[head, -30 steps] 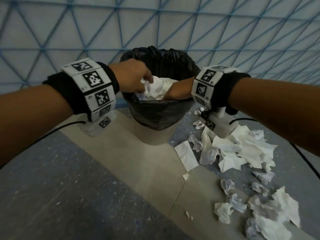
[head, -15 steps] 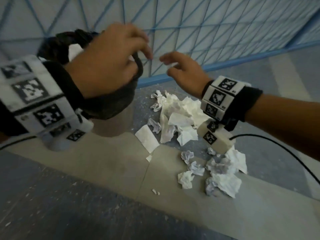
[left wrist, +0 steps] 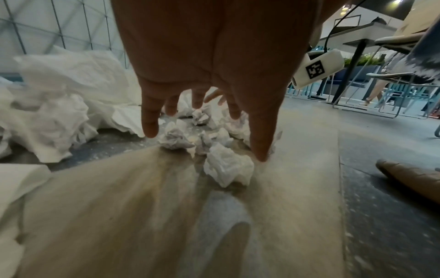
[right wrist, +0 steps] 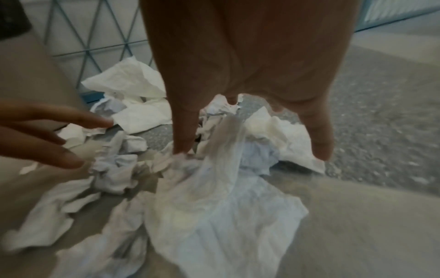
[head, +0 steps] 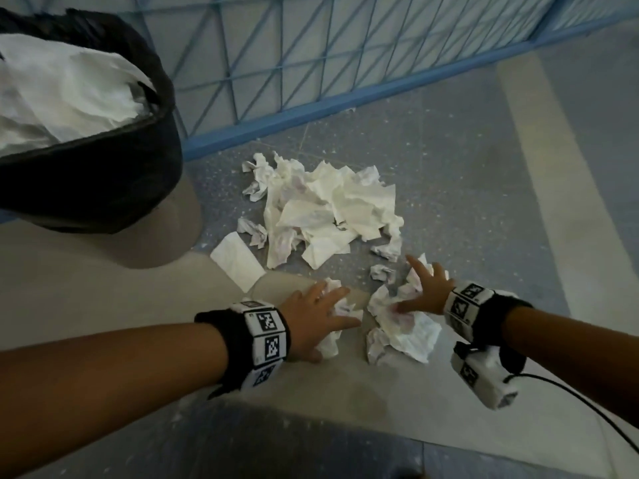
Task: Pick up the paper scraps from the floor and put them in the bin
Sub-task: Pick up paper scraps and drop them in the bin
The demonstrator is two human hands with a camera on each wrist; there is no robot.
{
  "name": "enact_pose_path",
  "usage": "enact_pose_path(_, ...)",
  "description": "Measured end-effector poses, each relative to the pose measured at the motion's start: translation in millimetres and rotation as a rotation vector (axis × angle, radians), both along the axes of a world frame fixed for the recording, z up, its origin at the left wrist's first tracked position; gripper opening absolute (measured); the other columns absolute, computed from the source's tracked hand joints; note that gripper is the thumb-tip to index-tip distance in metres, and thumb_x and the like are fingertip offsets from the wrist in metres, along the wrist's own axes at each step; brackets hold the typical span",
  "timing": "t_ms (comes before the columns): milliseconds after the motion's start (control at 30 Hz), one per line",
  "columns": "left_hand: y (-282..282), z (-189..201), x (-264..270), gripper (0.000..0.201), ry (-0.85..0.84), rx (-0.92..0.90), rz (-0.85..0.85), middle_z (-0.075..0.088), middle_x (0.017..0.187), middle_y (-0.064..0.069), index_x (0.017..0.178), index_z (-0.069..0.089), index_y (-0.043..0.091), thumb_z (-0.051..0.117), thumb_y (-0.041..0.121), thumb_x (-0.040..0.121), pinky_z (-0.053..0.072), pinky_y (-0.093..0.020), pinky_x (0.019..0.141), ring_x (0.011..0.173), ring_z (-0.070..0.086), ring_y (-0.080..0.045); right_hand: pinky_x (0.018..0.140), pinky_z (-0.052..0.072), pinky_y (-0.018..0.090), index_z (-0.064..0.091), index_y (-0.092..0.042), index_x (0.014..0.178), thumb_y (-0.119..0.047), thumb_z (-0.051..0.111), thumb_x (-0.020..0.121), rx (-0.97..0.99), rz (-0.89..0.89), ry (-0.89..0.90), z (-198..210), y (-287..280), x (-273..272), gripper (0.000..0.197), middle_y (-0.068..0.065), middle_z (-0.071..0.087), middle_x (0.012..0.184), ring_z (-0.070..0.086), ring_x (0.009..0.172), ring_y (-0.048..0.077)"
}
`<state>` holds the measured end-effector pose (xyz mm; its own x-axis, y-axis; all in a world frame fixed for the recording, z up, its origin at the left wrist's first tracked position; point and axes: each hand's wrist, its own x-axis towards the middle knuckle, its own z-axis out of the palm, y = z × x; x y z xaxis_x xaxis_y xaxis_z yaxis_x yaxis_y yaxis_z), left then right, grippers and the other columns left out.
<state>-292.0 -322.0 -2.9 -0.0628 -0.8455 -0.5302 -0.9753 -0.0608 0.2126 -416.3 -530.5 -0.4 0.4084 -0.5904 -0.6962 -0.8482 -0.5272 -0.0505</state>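
A bin point(head: 103, 174) with a black liner stands at the upper left, holding white paper. A large heap of white paper scraps point(head: 328, 209) lies on the floor to its right. Nearer me, small crumpled scraps point(head: 333, 326) lie under my left hand point(head: 321, 316), whose fingers are spread and straight over them point(left wrist: 228, 165). My right hand point(head: 422, 288) is spread flat over a bigger crumpled sheet point(head: 404, 330), fingertips touching the paper point(right wrist: 214, 197). Neither hand grips anything.
A blue lattice fence point(head: 345, 63) runs along the far side of the floor. A flat white sheet point(head: 238, 261) lies by the bin's base. A shoe tip point(left wrist: 409, 178) and chairs with a table point(left wrist: 371, 75) show at the right of the left wrist view.
Both hands left the bin, where they dropped paper, and came down to the floor. They now lie spread over the nearer scraps. The view swung right and down.
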Motion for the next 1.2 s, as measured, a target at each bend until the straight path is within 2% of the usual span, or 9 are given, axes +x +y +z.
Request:
enact_pose_path(133,-6,-8,-1,0.082,-0.044,0.069,-0.033,-0.015,0.158,-0.005,0.143,0.015,0.043,0.067,0.037,0.08,0.021,-0.061,0.112,0.143,-0.009,-0.042,0.116,0.021,0.053,-0.01,-0.047,0.141,-0.051,0.078,0.06,0.06,0.173,-0.064,-7,11,15,0.119,0.013,-0.01,0.157,0.009,0.143,0.041)
enact_pose_path(267,-5,-16,4,0.052,-0.086,0.027,-0.091,0.015,0.156,-0.014,0.135,0.043,0.025,0.06,0.025,0.086,0.033,-0.055,0.108,0.141,0.008,-0.047,0.108,0.035,0.048,0.011,-0.044,0.142,-0.022,0.071,0.076,0.008,0.42,-0.187,-18,40,24,0.092,0.014,0.016,0.151,0.03,0.132,0.042)
enact_pose_path(333,-5,-13,10,0.04,-0.155,-0.08,-0.167,0.055,0.131,-0.02,0.109,0.066,0.018,0.076,0.02,0.07,0.055,-0.047,0.083,0.116,0.048,-0.052,0.103,0.038,0.044,0.028,-0.034,0.14,-0.01,0.059,0.084,-0.012,0.522,-0.25,-24,50,26,0.069,0.015,0.028,0.142,0.038,0.126,0.04)
enact_pose_path(400,-2,-19,14,0.041,-0.21,-0.141,-0.118,0.074,0.09,-0.007,0.079,0.073,0.027,0.09,0.029,0.041,0.056,-0.026,0.051,0.073,0.068,-0.036,0.099,0.039,0.041,0.04,-0.023,0.135,-0.008,0.051,0.088,-0.004,0.562,-0.264,-24,56,31,0.051,0.017,0.036,0.137,0.043,0.122,0.037)
enact_pose_path(567,-5,2,31,0.031,0.031,-0.127,0.144,0.053,0.125,-0.014,0.121,0.056,0.019,0.052,0.018,0.09,0.043,-0.037,0.094,0.115,0.051,-0.034,0.098,0.04,0.033,0.047,-0.015,0.131,-0.009,0.059,0.084,0.038,0.317,-0.415,5,52,58,0.048,0.016,0.05,0.132,0.049,0.121,0.032)
enact_pose_path(733,16,78,70,0.028,0.28,-0.39,0.496,0.06,0.11,-0.011,0.116,0.063,0.02,0.057,0.015,0.089,0.037,-0.023,0.081,0.103,0.056,-0.024,0.079,0.04,0.025,0.059,-0.012,0.114,-0.012,0.067,0.081,0.116,0.134,-0.739,67,45,95,0.035,0.006,0.06,0.104,0.056,0.099,0.022)
enact_pose_path(833,43,142,97,0.026,0.243,-0.603,0.557,0.065,0.104,0.001,0.112,0.065,0.025,0.062,0.022,0.087,0.046,-0.029,0.085,0.095,0.06,-0.017,0.069,0.049,0.028,0.059,-0.018,0.104,-0.011,0.07,0.078,0.24,0.091,-0.961,118,53,122,0.029,0.006,0.06,0.099,0.057,0.092,0.021)
enact_pose_path(1033,119,249,161,0.028,0.086,-0.958,0.784,0.065,0.101,0.008,0.111,0.063,0.029,0.063,0.024,0.084,0.046,-0.009,0.076,0.082,0.061,0.002,0.066,0.057,0.028,0.055,-0.018,0.092,0.003,0.063,0.08,0.634,0.023,-1.434,227,110,186,0.025,0.001,0.062,0.086,0.065,0.073,0.009)
enact_pose_path(1200,160,255,206,0.036,-0.26,-0.766,0.926,0.064,0.112,-0.004,0.123,0.057,0.019,0.058,0.031,0.089,0.037,-0.026,0.08,0.094,0.059,-0.023,0.082,0.057,0.049,0.049,-0.005,0.11,-0.006,0.065,0.076,0.709,0.133,-1.484,246,178,261,0.037,0.015,0.059,0.104,0.064,0.096,0.029)
